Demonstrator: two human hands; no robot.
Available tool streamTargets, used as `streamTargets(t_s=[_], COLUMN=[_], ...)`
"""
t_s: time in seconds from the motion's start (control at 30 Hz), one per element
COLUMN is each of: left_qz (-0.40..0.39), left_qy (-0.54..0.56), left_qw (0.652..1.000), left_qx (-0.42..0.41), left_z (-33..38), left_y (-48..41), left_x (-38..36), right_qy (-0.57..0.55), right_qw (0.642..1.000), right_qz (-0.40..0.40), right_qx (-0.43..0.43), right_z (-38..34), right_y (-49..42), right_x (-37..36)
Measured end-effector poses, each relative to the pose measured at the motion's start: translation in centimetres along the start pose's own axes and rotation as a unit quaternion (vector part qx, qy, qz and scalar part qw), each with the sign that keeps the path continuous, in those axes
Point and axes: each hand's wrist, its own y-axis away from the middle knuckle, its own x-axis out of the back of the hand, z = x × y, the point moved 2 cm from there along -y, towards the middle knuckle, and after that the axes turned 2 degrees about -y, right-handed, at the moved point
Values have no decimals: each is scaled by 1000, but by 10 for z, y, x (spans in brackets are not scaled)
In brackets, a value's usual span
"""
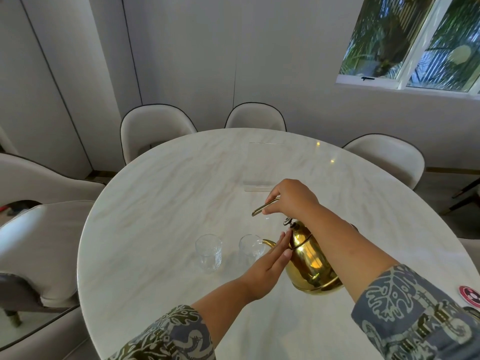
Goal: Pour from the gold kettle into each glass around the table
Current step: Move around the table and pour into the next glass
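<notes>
The gold kettle (310, 258) is tilted to the left above the marble table (155, 209), its spout over the rim of a clear glass (250, 248). My right hand (289, 197) grips the kettle's thin gold handle from above. My left hand (270, 266) lies flat with straight fingers against the kettle's lid and spout side. A second clear glass (208, 253) stands upright just left of the first. I cannot tell whether liquid is flowing.
Cream upholstered chairs ring the table: two at the far side (155, 131) (255, 115), one at far right (389, 157), others at left (39, 245). A clear acrylic stand (262, 165) sits mid-table. A red round coaster (469, 294) lies at the right edge.
</notes>
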Motion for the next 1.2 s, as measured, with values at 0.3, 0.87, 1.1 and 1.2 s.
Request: streamTargets(t_s=[0.3,0.87,1.1,1.2], left_qz=[14,21,21,24], left_qy=[20,30,33,38], left_qw=[1000,999,999,999], left_qx=[-10,-8,-8,-11], left_z=[0,-1,0,0], left_y=[0,-2,0,0], left_x=[0,1,2,3], right_qy=[16,45,47,42], right_qw=[1000,999,998,999], right_qz=[-11,-15,-16,-9], right_qx=[9,22,25,27], right_z=[-6,-12,-12,-11], right_y=[-2,-9,-9,-8], right_x=[2,0,0,0])
